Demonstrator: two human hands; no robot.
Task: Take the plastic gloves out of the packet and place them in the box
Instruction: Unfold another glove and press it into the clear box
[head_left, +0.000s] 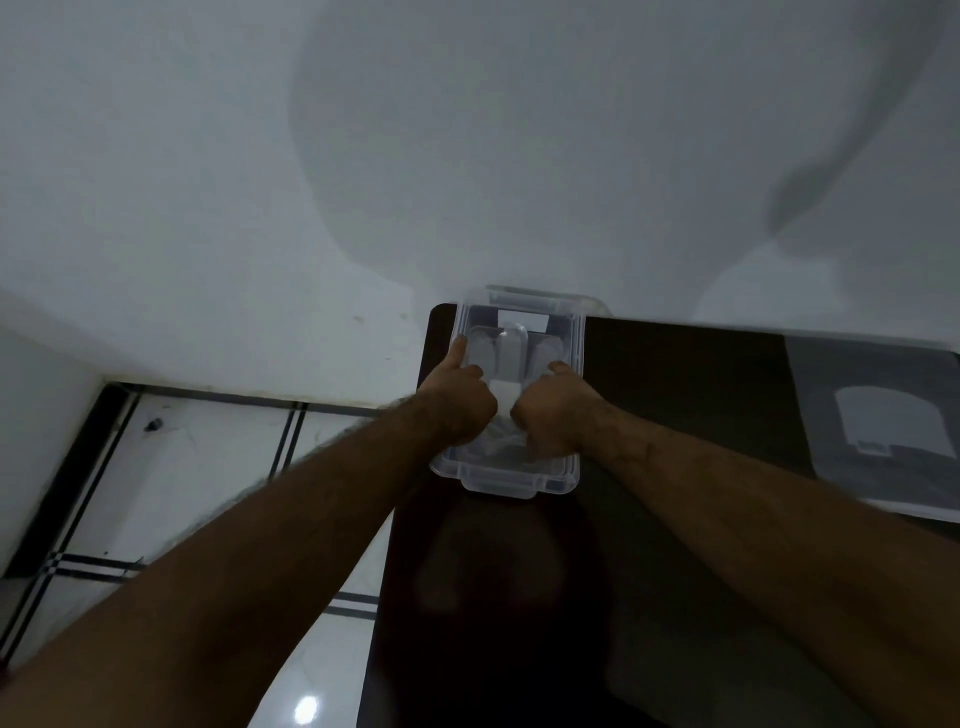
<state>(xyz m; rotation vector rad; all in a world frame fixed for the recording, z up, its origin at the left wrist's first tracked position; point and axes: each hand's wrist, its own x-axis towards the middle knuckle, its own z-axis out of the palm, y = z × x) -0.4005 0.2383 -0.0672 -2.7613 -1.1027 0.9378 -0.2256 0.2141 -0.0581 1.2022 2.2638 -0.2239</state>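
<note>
A clear plastic box (498, 480) stands on the dark table near its far left corner. Inside it lie translucent plastic gloves (511, 351), their fingers pointing toward the wall. Both my hands reach into the box. My left hand (460, 402) is curled on the near part of the gloves, its thumb stretched up along the box's left wall. My right hand (553, 410) is clenched on the gloves just right of it. A small white patch shows between the two fists. The cuff end of the gloves is partly hidden under my hands.
The dark table (675, 389) runs from the wall toward me. A flat grey plastic packet (883, 426) with a white label lies at the table's right edge. A white wall rises behind the box. Tiled floor (208, 467) shows to the left.
</note>
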